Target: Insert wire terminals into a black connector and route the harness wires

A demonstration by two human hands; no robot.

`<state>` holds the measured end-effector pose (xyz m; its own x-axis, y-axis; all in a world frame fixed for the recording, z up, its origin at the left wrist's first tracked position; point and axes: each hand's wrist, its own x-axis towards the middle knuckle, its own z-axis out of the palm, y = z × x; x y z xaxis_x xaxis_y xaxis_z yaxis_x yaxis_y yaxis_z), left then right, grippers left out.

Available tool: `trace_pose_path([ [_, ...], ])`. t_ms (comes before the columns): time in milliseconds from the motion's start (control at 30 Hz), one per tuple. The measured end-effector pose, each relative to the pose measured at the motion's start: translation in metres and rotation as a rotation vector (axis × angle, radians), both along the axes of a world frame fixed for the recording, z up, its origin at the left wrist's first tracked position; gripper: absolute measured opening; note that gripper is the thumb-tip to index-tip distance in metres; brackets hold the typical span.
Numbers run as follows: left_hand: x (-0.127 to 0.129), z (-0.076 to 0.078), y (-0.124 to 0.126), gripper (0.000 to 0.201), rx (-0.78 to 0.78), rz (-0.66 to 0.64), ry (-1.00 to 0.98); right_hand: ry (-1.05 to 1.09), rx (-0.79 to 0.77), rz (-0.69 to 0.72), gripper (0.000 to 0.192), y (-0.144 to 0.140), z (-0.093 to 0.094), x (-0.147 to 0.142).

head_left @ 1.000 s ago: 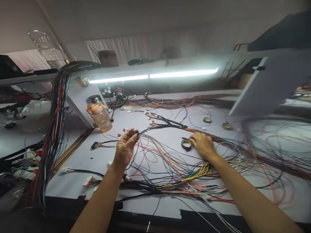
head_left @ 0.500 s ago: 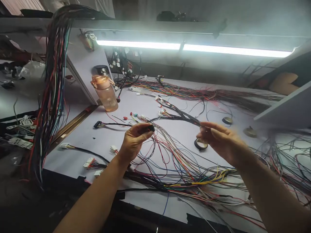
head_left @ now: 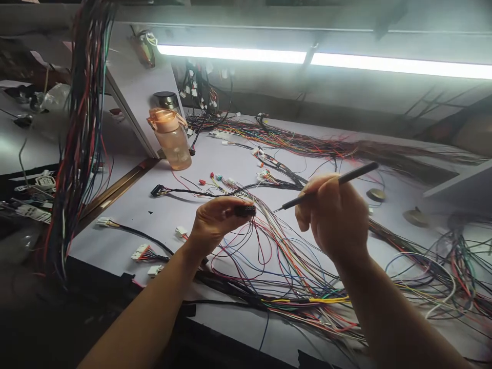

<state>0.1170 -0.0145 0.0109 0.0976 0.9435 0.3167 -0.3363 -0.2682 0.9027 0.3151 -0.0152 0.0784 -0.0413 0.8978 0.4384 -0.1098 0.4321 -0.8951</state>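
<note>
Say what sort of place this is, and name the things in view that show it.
Probably a wire-harness assembly bench: loose coloured wires cover the table, the left hand holds a connector, the right hand a probe.

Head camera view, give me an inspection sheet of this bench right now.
Surface: white bench, largely covered.
Job's things: black connector; thin pick tool aimed at it, tip just short.
Clutter: orange bottle, tape rolls, white plugs.
Grippers: left hand holds the connector; right hand grips the tool.
Cables: loose coloured wires; hanging bundle.
Surroundings: strip light overhead.
</note>
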Motion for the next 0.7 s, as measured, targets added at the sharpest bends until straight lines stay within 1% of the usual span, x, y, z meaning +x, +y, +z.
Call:
trace_pose_path([
  [67, 0.0, 0.001, 0.0, 0.032, 0.04, -0.006, 0.034, -0.081, 0.016, -0.024, 0.024, -0.002, -0.004, 0.0],
  [167, 0.001, 0.001, 0.0, 0.032, 0.097, -0.019, 0.089, -0.12, 0.13, -0.048, 0.018, -0.003, -0.01, -0.001],
  [233, 0.001, 0.0, 0.0, 0.033, 0.117, -0.026, 0.103, -0.162, 0.204, -0.095, 0.015, -0.003, -0.013, -0.002],
  [333, 0.001, -0.002, 0.001, 0.033, 0.127, -0.035, 0.117, -0.267, 0.268, -0.17, 0.013, -0.003, -0.016, -0.005],
  [433, 0.0, -0.002, 0.001, 0.034, 0.139, -0.04, 0.131, -0.326, 0.315, -0.199, 0.011, -0.005, -0.017, -0.006],
  [700, 0.001, 0.0, 0.0, 0.036, 0.165, -0.056, 0.145, -0.397, 0.364, -0.226, 0.01, -0.005, -0.018, -0.007],
])
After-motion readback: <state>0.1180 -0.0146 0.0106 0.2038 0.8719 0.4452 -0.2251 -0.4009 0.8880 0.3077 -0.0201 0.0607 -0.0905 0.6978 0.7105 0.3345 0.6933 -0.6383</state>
